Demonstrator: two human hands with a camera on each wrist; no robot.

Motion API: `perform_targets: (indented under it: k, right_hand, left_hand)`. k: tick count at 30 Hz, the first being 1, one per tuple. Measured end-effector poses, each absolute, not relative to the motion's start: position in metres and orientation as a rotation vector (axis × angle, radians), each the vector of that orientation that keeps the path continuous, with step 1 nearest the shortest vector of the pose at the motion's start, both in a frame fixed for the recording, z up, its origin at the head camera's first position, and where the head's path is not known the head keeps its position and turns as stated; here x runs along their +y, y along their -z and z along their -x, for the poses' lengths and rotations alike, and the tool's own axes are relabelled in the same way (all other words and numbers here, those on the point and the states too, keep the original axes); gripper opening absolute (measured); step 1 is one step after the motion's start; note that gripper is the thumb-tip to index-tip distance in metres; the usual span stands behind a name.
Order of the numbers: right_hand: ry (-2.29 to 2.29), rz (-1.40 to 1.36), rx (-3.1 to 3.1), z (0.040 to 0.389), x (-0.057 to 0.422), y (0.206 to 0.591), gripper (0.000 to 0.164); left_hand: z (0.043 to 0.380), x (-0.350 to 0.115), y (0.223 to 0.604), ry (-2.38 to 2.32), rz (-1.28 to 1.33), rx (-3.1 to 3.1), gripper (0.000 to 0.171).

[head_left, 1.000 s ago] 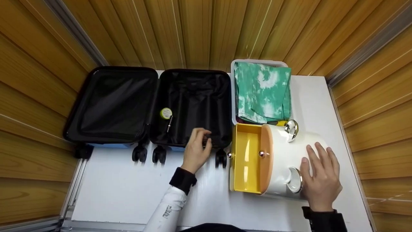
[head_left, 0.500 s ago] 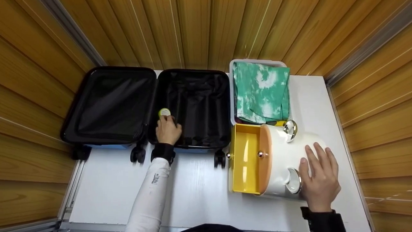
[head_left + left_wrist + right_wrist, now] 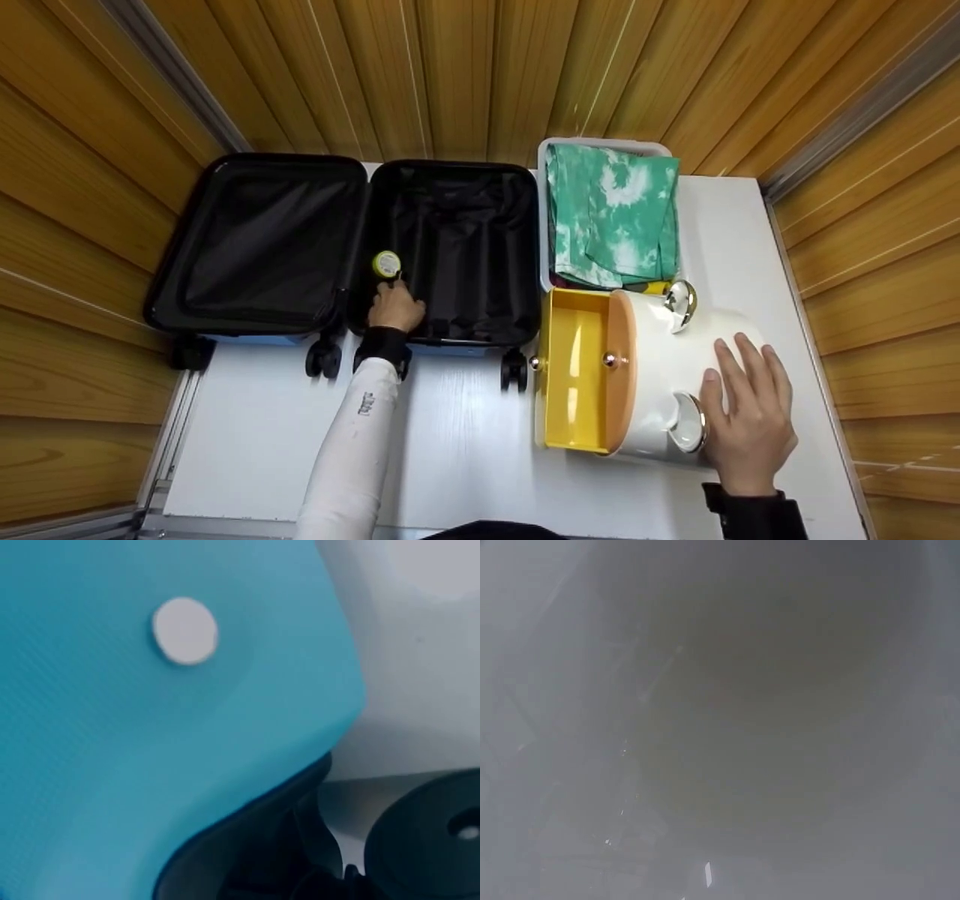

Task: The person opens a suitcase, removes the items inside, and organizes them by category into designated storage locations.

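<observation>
My left hand [image 3: 395, 308] is inside the right half of an open black-lined suitcase [image 3: 480, 247], near its lower left corner. Its curled fingers pinch a slim, dark pen-like stick [image 3: 398, 277], most of which they hide. Just beyond the fingertips lies a small round tub [image 3: 386, 264] with a lime-green rim and a pale label. My right hand [image 3: 752, 420] rests with spread fingers on a glossy white drawer box [image 3: 660, 375] lying on the table. The box's yellow drawer [image 3: 577, 367] is pulled out to the left.
Behind the drawer box, a white bin [image 3: 543, 225] holds folded green tie-dye cloth [image 3: 615, 210]. The suitcase's other half [image 3: 270, 244] lies open at left. Its blue shell [image 3: 187, 712] and a black wheel [image 3: 427, 840] fill the left wrist view. Wood-look walls [image 3: 465, 82] enclose the white table [image 3: 480, 457].
My left hand has moved left into the suitcase from its front edge, reached the stick by the tub, then drawn slightly back towards me. My right hand stays on the drawer box.
</observation>
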State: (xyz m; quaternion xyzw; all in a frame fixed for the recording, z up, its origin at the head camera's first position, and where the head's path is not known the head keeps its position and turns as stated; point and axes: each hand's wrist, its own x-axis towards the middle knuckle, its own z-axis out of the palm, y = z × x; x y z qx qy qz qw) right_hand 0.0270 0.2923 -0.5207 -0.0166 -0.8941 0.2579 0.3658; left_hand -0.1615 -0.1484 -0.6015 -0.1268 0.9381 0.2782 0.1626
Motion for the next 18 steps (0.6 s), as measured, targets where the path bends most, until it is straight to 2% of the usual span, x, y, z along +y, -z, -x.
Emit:
perform_targets:
  k: [12,18]
  right_hand:
    - [-0.664,0.079,-2.316,-0.0274,0.2918,0.5200,0.040]
    - [-0.689,0.078,-2.314,-0.0276,0.2904,0.5200,0.039]
  left_hand:
    - [0.1622,-0.1463,0.6037,-0.881,0.408,2.735,0.033]
    - [0.1589,-0.1464,0.6014,-0.913,0.400,2.764,0.039]
